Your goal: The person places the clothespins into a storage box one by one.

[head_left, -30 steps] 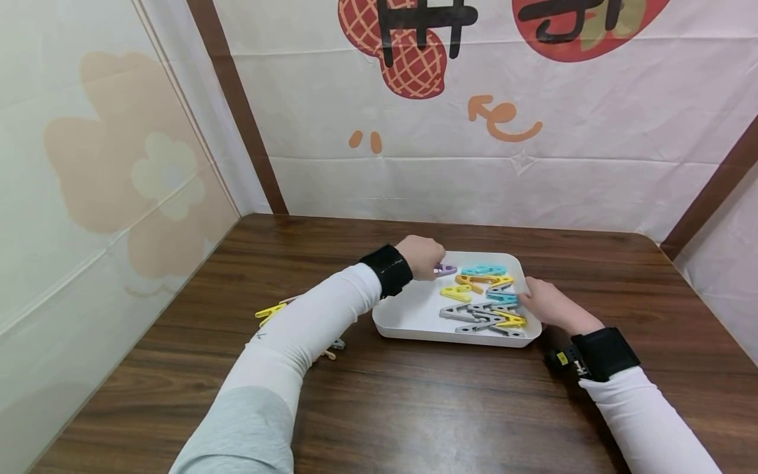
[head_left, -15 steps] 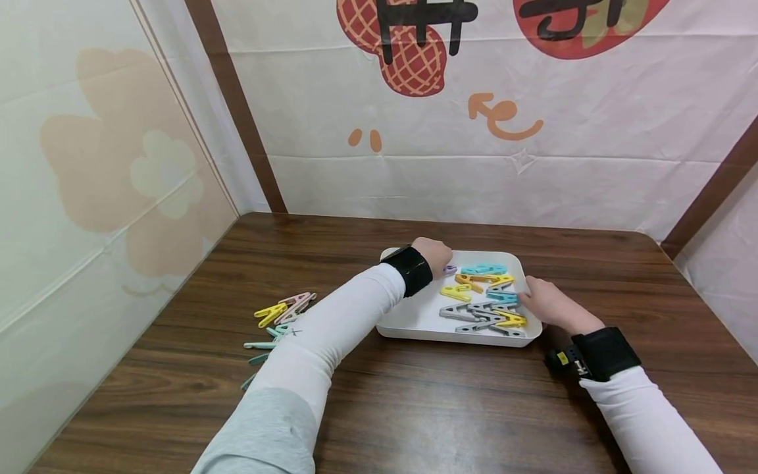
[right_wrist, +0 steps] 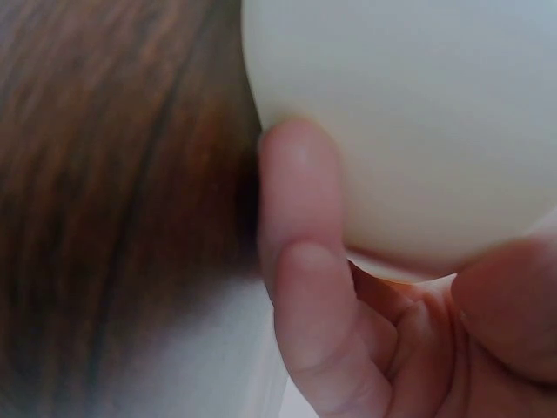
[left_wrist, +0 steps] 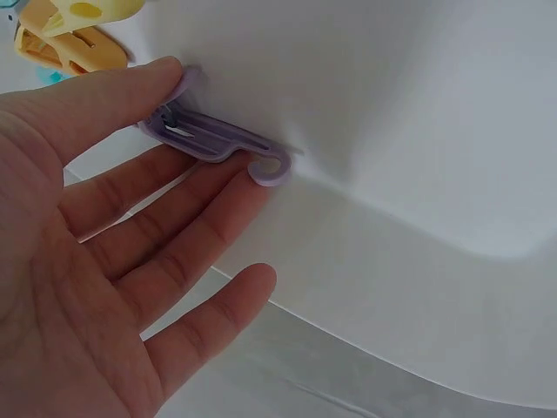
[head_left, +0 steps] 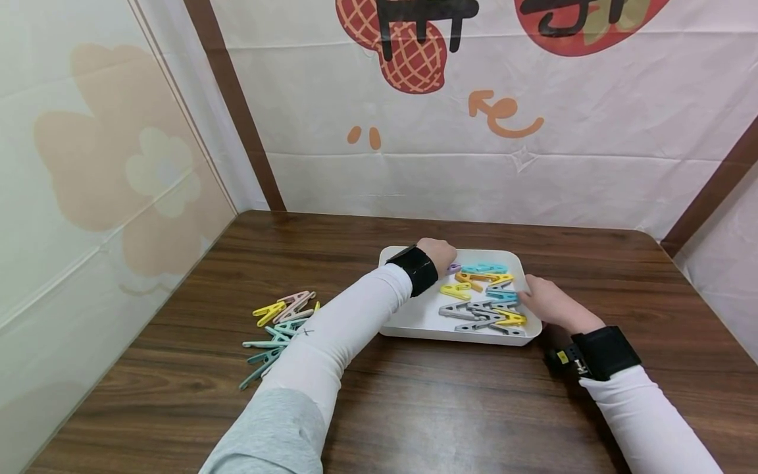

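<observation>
At the back of the white tray (head_left: 408, 322), my left hand (head_left: 437, 255) reaches in over the wall. A purple clothespin (left_wrist: 213, 139) with a hooked tip lies between its thumb and fingers, pinched close to the tray wall in the left wrist view; the little finger stands apart. Most of this clothespin is hidden by the hand in the head view. My right hand (head_left: 551, 304) grips the tray's right rim, thumb over the edge and fingers (right_wrist: 305, 192) against the outer wall. Beside the left hand lie blue clothespins (head_left: 484, 268), orange (head_left: 468, 280), yellow (head_left: 456, 291) and grey ones (head_left: 474, 316).
On the brown table (head_left: 450, 408), left of the tray, lies a loose group of clothespins: yellow (head_left: 269, 311), pink (head_left: 296, 306) and green (head_left: 266, 359). My left forearm (head_left: 331, 355) partly covers them. Printed cloth walls (head_left: 379, 184) stand behind the table and at its sides.
My left hand has shifted a little to the right inside the tray, the purple clothespin with it. The forearm moved right too, uncovering more clothespins on the table. My right hand stays on the rim.
</observation>
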Tool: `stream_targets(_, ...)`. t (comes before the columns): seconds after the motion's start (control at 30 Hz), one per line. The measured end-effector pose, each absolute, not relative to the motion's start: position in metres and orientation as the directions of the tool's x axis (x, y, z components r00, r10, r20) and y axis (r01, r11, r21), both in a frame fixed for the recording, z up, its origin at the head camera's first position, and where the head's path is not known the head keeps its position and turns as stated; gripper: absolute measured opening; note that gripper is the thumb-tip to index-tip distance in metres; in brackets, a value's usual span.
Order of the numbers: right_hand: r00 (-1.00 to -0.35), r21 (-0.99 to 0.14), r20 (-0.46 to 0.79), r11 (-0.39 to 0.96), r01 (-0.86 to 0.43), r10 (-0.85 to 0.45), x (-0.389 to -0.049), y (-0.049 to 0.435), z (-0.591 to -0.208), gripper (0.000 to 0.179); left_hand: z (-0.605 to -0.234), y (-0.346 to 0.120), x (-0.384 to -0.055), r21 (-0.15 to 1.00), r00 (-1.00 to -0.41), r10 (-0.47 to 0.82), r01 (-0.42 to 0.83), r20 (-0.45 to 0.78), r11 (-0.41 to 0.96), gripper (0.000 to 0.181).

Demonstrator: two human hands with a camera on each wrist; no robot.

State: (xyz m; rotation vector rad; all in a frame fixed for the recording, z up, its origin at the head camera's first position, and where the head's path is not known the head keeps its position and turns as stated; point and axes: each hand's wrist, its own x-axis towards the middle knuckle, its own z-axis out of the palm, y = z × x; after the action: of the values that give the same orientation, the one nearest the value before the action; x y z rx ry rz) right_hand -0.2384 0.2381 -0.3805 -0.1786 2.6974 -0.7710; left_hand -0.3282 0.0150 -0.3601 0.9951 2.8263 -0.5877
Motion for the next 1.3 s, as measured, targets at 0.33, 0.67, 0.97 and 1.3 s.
stream_targets(0.33, -0.937, -0.53, -0.281, 0.847, -0.029, -0.209, -0.236, 0.238, -0.381, 0.046, -0.354, 0.007, -0.324, -0.247, -0.779, 0.596, 0.627, -0.195, 0.739, 0.021)
stream_targets(0.67, -0.936, -0.528, -0.283, 0.849, -0.029, -0.208, -0.238, 0.24, -0.38, 0.048, -0.323, -0.053, -0.315, -0.201, -0.75, 0.652, 0.66, -0.113, 0.724, 0.025)
stream_targets(0.97, -0.935, -0.527, -0.283, 0.849, -0.036, -0.215, -0.239, 0.24, -0.377, 0.048, -0.301, -0.123, -0.288, -0.016, -0.788, 0.614, 0.615, -0.04, 0.788, 0.027)
stream_targets(1.3, -0.931, -0.524, -0.297, 0.851, -0.026, -0.211, -0.239, 0.239, -0.377, 0.05, -0.313, -0.192, -0.257, 0.188, -0.865, 0.498, 0.479, -0.065, 0.857, 0.033)
